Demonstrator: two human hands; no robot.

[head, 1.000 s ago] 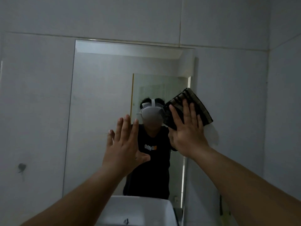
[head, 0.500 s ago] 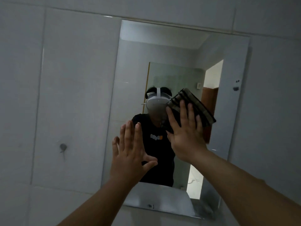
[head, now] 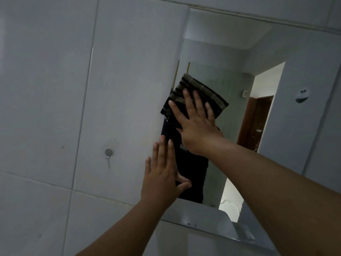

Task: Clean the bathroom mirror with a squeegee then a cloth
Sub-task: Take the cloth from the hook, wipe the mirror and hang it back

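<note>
My right hand [head: 195, 122] lies flat with its fingers spread on a folded cloth [head: 191, 93], pressing it against the mirror [head: 230, 71] close to the glass's left edge. The cloth is dark with olive and black stripes, and its upper corner sticks out above my fingertips. I am not gripping it; the palm and open fingers simply hold it to the glass.

My left hand [head: 162, 174] is open too, fingers together and thumb stretched to the side, holding nothing. It sits lower, at the mirror's left edge where the glass meets the tiled wall [head: 55, 89]; I cannot tell whether it touches the surface.

In the mirror I see a dark shirt behind both hands, a bright doorway to the right and the top of a white sink at the bottom. A small metal hook [head: 108, 153] sits on the tile well left of my left hand.
</note>
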